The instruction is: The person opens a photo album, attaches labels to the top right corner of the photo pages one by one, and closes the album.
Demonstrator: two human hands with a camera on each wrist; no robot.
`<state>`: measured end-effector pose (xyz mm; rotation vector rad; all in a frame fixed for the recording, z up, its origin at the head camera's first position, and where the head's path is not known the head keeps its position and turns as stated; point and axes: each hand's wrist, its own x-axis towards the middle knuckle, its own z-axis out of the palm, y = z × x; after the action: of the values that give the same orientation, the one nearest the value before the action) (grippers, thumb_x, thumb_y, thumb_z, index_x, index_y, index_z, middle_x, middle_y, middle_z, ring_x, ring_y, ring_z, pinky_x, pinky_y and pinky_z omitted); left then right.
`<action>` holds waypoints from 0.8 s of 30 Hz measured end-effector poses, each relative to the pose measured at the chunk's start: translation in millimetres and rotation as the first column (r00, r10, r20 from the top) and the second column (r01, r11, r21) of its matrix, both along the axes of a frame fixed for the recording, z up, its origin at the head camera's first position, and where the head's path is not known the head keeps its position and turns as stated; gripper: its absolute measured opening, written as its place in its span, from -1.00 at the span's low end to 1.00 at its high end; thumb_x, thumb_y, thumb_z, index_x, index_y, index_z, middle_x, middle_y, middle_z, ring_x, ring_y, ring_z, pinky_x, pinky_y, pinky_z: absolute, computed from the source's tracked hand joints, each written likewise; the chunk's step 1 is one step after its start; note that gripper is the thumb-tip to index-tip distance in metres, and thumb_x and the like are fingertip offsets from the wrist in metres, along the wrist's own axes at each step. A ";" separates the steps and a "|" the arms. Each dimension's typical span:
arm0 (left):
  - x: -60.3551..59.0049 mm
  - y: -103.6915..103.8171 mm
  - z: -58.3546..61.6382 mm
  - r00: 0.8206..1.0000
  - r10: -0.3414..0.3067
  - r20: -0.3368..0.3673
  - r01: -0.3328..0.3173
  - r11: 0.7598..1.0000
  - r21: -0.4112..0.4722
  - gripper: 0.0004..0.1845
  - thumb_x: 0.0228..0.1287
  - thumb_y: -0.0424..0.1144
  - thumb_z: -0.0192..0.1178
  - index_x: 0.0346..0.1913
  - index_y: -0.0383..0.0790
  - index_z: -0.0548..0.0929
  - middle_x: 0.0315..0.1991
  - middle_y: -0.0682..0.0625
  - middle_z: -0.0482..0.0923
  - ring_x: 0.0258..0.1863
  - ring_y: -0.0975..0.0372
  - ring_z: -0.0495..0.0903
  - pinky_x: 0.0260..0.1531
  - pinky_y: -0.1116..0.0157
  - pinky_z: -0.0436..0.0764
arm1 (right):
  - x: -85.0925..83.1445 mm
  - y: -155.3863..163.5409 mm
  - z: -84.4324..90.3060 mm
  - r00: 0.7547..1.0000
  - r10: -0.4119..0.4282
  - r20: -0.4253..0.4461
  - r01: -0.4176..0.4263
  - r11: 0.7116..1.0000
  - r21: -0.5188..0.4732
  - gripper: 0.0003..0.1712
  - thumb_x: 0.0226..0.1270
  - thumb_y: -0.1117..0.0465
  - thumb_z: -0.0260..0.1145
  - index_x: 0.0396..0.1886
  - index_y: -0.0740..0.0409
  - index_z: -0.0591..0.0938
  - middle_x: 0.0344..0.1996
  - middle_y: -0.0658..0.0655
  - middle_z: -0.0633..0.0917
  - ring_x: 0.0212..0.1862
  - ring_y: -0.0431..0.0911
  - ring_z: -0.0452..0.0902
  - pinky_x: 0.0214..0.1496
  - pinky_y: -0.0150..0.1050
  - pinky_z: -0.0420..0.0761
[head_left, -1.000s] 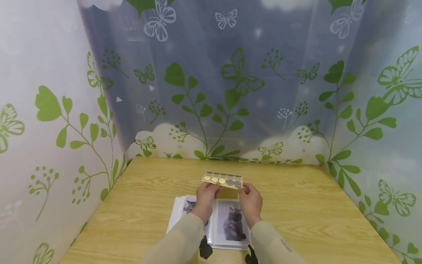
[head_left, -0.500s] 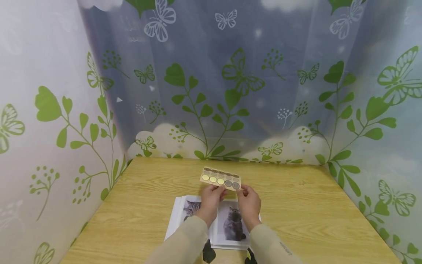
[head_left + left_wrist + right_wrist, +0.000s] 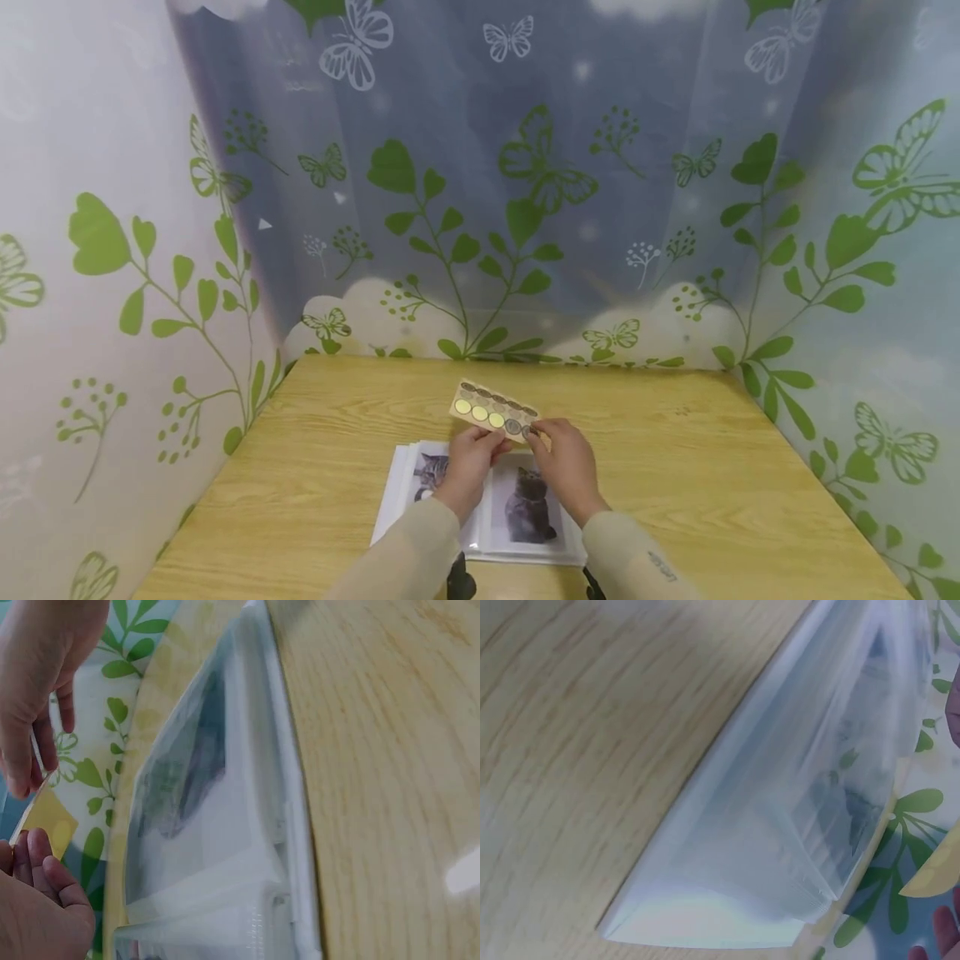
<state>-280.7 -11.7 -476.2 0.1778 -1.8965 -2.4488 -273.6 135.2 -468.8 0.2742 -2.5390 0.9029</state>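
A small tan sticker sheet (image 3: 495,410) with rows of round stickers, some bright yellow and some grey, is held tilted above an open photo album (image 3: 486,546). My left hand (image 3: 469,471) pinches its lower edge, the thumb on the front. At its lower right corner my right hand (image 3: 566,467) has thumb and finger on the sheet, over the last grey sticker. In the left wrist view, part of the sheet (image 3: 51,821) shows between both hands. The album's right page has a photo of a grey cat (image 3: 528,508); the left page's striped cat photo (image 3: 431,472) is partly hidden.
The album lies on a wood-grain table (image 3: 675,467). Around the table hangs a curtain (image 3: 637,208) with green leaves and butterflies. In the right wrist view, the album's clear plastic pages (image 3: 780,825) stand slightly raised at the edge.
The sticker sheet has tilted further, its right end lower, and shifted slightly left. My right hand has moved inward over its right corner, covering part of the last grey sticker.
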 end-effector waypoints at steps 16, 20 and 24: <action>17.1 -5.6 9.3 0.995 -0.099 -0.016 0.097 0.991 -0.092 -0.79 0.36 -0.43 0.17 -0.12 -0.60 0.59 -0.34 -0.15 0.71 -0.38 0.18 0.69 -0.34 0.32 0.57 | 5.0 -12.7 0.0 0.996 0.026 -0.087 -0.008 0.979 0.202 -0.74 0.26 0.05 0.44 -0.15 0.09 0.78 -0.23 0.09 0.75 -0.16 0.07 0.64 -0.03 0.12 0.56; 6.4 -6.0 -4.9 0.992 -0.126 0.001 0.125 0.987 -0.105 -0.80 0.37 -0.37 0.19 -0.13 -0.52 0.63 -0.35 -0.08 0.71 -0.37 0.22 0.67 -0.27 0.23 0.59 | 5.1 -12.9 0.0 0.999 0.019 -0.029 -0.013 0.984 0.179 -0.75 0.27 0.05 0.43 -0.16 0.08 0.79 -0.25 0.07 0.76 -0.16 0.08 0.65 0.00 0.13 0.54; 5.0 -6.8 -7.0 0.990 -0.143 0.009 0.143 0.984 -0.107 -0.80 0.37 -0.34 0.20 -0.15 -0.47 0.65 -0.38 -0.02 0.70 -0.39 0.26 0.66 -0.26 0.21 0.59 | 5.4 -13.3 0.3 1.000 0.018 0.021 -0.020 0.995 0.100 -0.78 0.26 0.08 0.44 -0.20 0.09 0.80 -0.29 0.03 0.77 -0.16 0.06 0.68 -0.02 0.10 0.55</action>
<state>-275.6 -18.5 -483.3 0.0404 -2.1048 -2.4242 -268.2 121.9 -468.6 0.3212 -2.6088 0.7896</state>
